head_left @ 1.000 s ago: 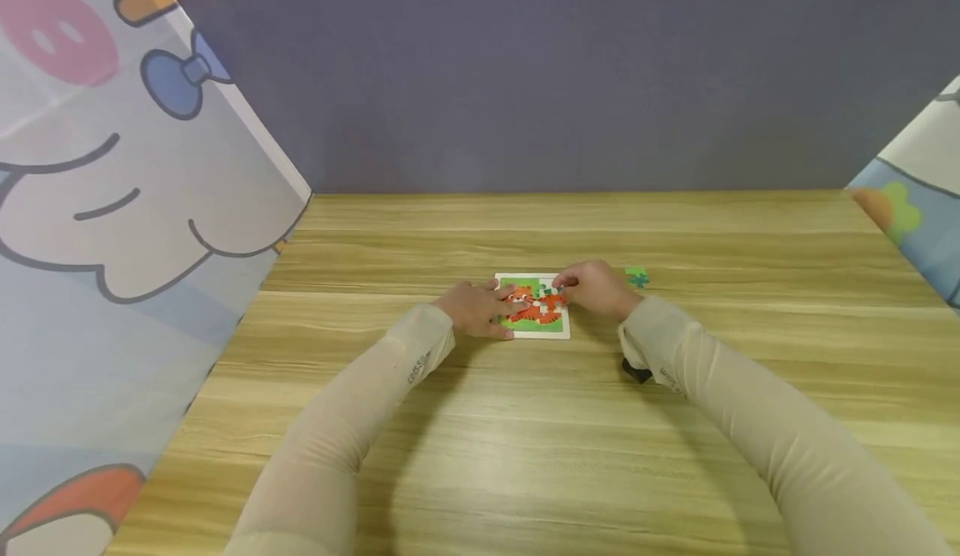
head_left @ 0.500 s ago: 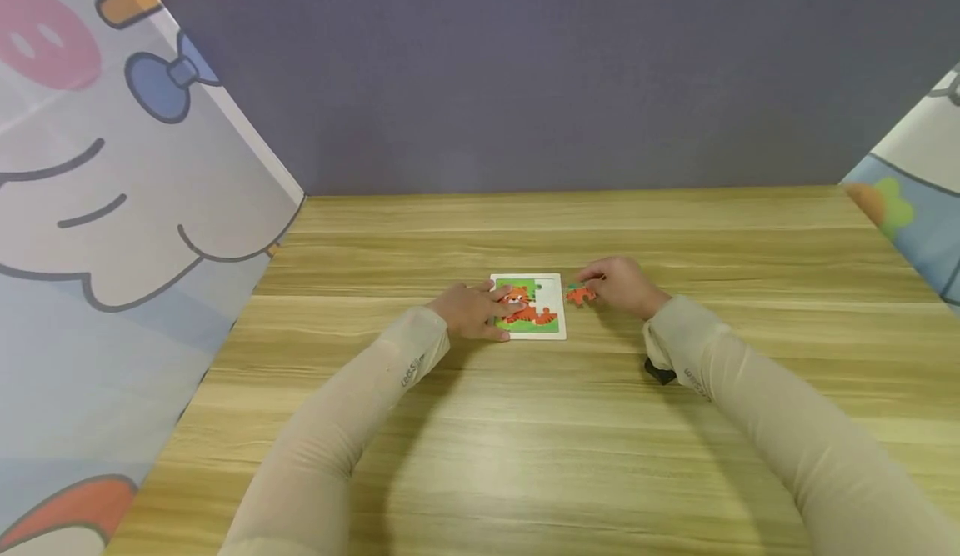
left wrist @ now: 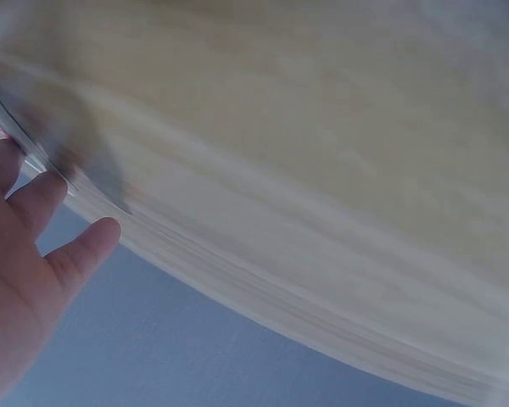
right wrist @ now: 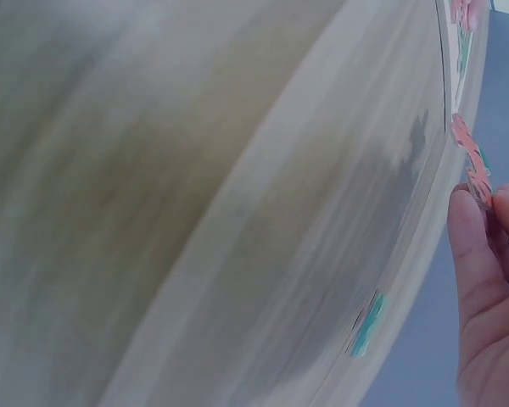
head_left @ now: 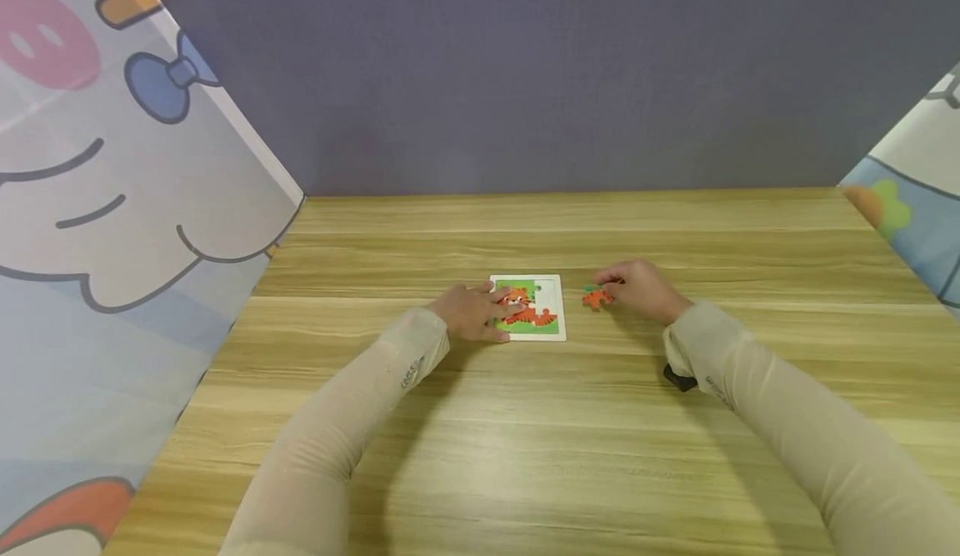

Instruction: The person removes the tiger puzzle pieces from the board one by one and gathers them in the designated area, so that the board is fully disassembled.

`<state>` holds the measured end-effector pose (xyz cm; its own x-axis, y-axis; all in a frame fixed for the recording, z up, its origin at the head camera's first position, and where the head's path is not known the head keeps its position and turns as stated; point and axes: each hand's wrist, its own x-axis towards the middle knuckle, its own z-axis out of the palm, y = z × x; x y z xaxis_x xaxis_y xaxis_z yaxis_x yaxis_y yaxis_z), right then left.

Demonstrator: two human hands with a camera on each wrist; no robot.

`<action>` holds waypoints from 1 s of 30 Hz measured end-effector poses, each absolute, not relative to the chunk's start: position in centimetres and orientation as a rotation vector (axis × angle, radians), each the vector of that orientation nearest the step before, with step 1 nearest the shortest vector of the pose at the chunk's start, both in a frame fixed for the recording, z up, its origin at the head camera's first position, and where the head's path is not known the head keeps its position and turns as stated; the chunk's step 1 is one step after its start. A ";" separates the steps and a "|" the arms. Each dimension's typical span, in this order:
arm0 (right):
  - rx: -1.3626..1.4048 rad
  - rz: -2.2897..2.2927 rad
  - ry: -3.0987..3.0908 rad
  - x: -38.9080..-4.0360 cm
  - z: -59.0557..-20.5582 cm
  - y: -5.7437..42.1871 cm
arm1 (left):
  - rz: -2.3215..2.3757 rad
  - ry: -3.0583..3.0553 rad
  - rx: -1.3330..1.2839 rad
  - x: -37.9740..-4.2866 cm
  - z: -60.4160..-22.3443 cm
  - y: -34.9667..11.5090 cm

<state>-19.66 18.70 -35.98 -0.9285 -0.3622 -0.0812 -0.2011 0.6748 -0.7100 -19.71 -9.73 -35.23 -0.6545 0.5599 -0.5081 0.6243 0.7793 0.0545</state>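
A small square jigsaw puzzle with a white frame and an orange tiger on green lies on the table in the head view. Its upper right part is bare white. Across its left side rests my left hand, fingers spread and relaxed, hiding some of the picture. To the right of the frame, my right hand pinches an orange striped puzzle piece with a bit of green between thumb and fingertips. In the right wrist view this puzzle piece is held above the table, tilted.
A green puzzle piece lies on the table below my right hand in the right wrist view; in the head view the hand hides it. A dark grey panel stands behind the wooden table, with cartoon-printed panels at the sides.
My right hand has drawn the orange puzzle piece away from the puzzle's upper right part and moved right with it. White backing now shows there. My left hand stays on the puzzle.
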 end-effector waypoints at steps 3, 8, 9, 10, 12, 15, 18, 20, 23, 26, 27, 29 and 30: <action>-0.451 -1.075 2.695 -19.5 -35.9 19.1 | -0.173 2.465 0.884 -19.7 -35.3 -9.8; -0.430 -1.064 2.706 -19.5 -36.1 19.8 | -0.185 2.478 0.873 -19.9 -35.5 -9.9; -0.426 -1.063 2.707 -19.4 -36.1 20.0 | -0.191 2.478 0.873 -19.9 -35.5 -9.9; -0.422 -1.063 2.705 -19.4 -36.1 20.1 | -0.199 2.476 0.874 -19.9 -35.6 -9.9; -0.408 -1.070 2.696 -19.3 -36.1 20.4 | -0.211 2.475 0.880 -19.9 -35.6 -9.8; -0.391 -1.085 2.679 -19.2 -36.0 20.7 | -0.220 2.474 0.887 -20.0 -35.7 -9.8; -0.378 -1.087 2.674 -19.2 -36.0 21.1 | -0.221 2.478 0.891 -20.0 -35.8 -9.8; -0.372 -1.085 2.676 -19.1 -36.1 21.3 | -0.222 2.480 0.893 -20.0 -35.8 -9.8; -0.369 -1.073 2.688 -19.1 -36.2 21.7 | -0.219 2.479 0.895 -20.0 -35.8 -9.8; -0.358 -1.060 2.702 -19.0 -36.3 22.0 | -0.223 2.477 0.900 -20.0 -35.8 -9.8; -0.355 -1.058 2.706 -19.0 -36.3 22.2 | -0.230 2.477 0.907 -20.0 -35.8 -9.8; -0.348 -1.048 2.718 -18.9 -36.4 22.4 | -0.244 2.477 0.918 -20.0 -35.8 -9.7; -0.346 -1.040 2.726 -18.9 -36.4 22.6 | -0.247 2.477 0.922 -20.0 -35.8 -9.7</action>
<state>-18.87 22.55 -36.42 -0.9519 -0.2879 -0.1053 -0.1447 0.7247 -0.6737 -20.00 -9.72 -35.76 -0.6566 0.5670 -0.4974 0.6539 0.7566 -0.0008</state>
